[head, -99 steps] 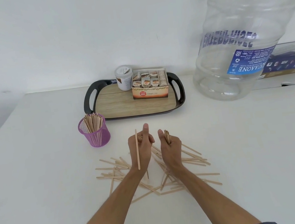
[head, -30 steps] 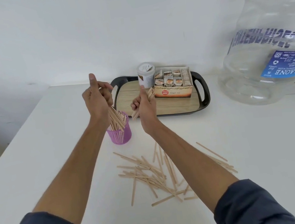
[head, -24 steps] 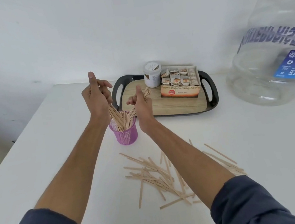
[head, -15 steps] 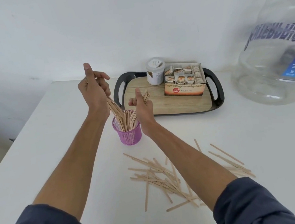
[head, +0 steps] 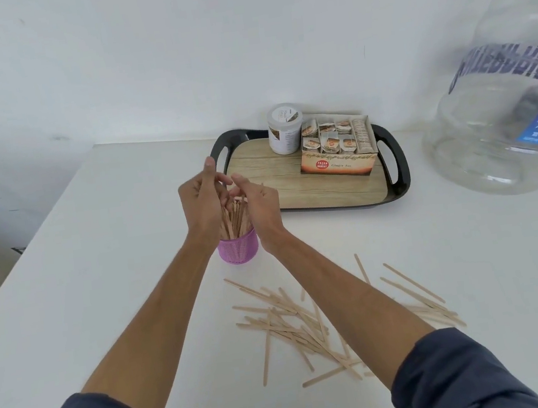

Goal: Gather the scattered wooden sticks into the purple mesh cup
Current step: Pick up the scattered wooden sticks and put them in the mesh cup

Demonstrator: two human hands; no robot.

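The purple mesh cup point(head: 239, 250) stands on the white table, filled with upright wooden sticks point(head: 234, 219). My left hand point(head: 200, 199) and my right hand point(head: 260, 203) hover on either side of the stick tops, fingers loosened and nothing gripped in them. The fingertips come close together just above the bundle. The cup's upper rim is hidden behind my wrists. Several loose wooden sticks point(head: 297, 317) lie scattered on the table nearer to me, partly under my right forearm.
A black tray with a wood-look base point(head: 397, 168) sits behind the cup, carrying a tea box point(head: 338, 166) and a white jar point(head: 284, 129). A big clear water bottle point(head: 508, 121) lies at the right. The table's left edge runs diagonally.
Both hands carried stick bundles from the pile to the cup, lowered them in and let go. The sticks now stand in the cup and the fingers have loosened.
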